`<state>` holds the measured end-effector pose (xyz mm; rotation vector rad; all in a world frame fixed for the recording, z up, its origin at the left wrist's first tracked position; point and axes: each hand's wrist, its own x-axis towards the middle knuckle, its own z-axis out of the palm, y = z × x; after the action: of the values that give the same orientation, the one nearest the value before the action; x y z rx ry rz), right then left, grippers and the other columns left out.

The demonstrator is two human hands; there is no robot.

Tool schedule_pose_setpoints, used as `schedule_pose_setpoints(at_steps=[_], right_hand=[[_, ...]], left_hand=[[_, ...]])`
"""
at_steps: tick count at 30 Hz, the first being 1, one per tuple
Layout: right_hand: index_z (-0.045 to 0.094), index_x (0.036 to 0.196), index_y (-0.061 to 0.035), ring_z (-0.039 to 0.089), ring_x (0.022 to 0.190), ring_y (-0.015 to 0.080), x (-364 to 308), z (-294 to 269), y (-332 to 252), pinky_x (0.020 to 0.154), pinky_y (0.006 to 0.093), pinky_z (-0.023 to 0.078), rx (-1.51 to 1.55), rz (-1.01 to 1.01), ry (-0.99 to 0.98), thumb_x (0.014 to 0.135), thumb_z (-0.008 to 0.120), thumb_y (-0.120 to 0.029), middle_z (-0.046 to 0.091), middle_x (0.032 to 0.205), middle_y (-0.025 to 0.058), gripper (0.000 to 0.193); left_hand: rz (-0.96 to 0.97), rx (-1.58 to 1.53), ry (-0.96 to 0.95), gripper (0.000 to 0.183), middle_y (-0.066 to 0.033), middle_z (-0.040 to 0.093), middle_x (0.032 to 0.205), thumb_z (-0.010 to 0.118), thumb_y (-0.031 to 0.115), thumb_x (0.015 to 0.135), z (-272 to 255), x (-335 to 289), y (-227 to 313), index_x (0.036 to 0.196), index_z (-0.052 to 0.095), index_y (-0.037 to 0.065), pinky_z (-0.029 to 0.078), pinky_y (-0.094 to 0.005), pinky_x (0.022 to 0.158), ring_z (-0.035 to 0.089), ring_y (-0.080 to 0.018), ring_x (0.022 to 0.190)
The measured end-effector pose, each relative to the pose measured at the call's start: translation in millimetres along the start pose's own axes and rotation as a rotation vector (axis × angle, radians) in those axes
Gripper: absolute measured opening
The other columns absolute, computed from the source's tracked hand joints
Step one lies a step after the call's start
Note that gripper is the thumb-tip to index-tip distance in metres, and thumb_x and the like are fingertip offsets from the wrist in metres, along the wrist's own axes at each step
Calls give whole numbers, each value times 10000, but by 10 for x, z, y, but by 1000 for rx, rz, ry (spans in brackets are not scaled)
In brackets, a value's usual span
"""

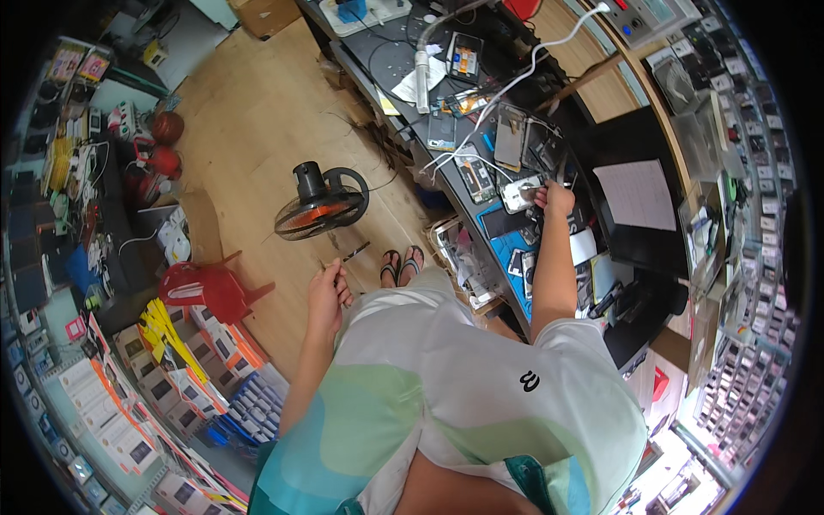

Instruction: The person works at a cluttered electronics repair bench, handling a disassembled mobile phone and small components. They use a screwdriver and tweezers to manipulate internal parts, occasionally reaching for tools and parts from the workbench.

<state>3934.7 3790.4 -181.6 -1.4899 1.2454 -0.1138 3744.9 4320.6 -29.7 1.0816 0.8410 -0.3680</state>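
Observation:
My left hand (329, 289) is out over the floor on the left, its fingers closed round a slim dark pen-like tool (356, 251). The exact kind of that tool is too small to make out. My right arm reaches across the workbench. There my right hand (558, 199) pinches the right edge of a small white phone part (520, 195), whose far side rests among other pieces. Just left of it lies an opened phone (475, 174) with its insides showing. Nearer to me a dark flat panel (504, 221) lies on a blue mat (510, 249).
White cables (489, 107) run across the cluttered workbench (378, 56). A black monitor (635, 193) with a paper sheet stands to the right of the bench. On the floor are a black fan (319, 206) and a red plastic chair (206, 287). Boxed goods fill the left side.

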Motion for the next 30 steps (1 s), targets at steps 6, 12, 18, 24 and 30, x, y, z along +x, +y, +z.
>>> schedule_pose_setpoints(at_steps=[6,12,18,24,30], right_hand=[[580,954,37,675,586,233,-231,-60,65,465,367,609,266,-177,101,955,670,-200,615,772,121,255],[569,1040,36,752,755,283,-1343,106,-104,625,348,646,462,-261,-373,1041,592,-146,697,924,202,183],[583,1102,28,753,849,280,-3249,400,-674,787,363,643,525,-262,-1021,1072,541,-119,712,1044,225,155],[569,1150,35,752,869,323,-4107,772,-831,784,392,646,458,-323,-1267,1064,553,-118,696,1067,248,176],[579,1142,34,753,873,319,-4738,1321,-673,784,394,649,400,-315,-1283,1063,559,-119,699,1064,249,174]], left_hand=[[37,91,-39,271,58,348,610,587,319,1059,186,82,140,903,529,105,347,-277,475,329,-81,479],[107,133,-76,274,75,376,623,658,321,1033,317,65,288,889,570,105,311,-240,467,342,-44,497],[238,197,-237,255,88,400,628,683,282,1023,584,-292,823,1069,671,32,273,-228,473,321,-24,508],[279,19,-381,221,93,412,617,686,209,1017,254,-569,1193,1093,706,4,245,-227,464,298,-15,490],[365,5,-328,125,96,462,632,719,114,981,-491,-481,1384,1036,709,2,240,-231,461,321,-2,499]])
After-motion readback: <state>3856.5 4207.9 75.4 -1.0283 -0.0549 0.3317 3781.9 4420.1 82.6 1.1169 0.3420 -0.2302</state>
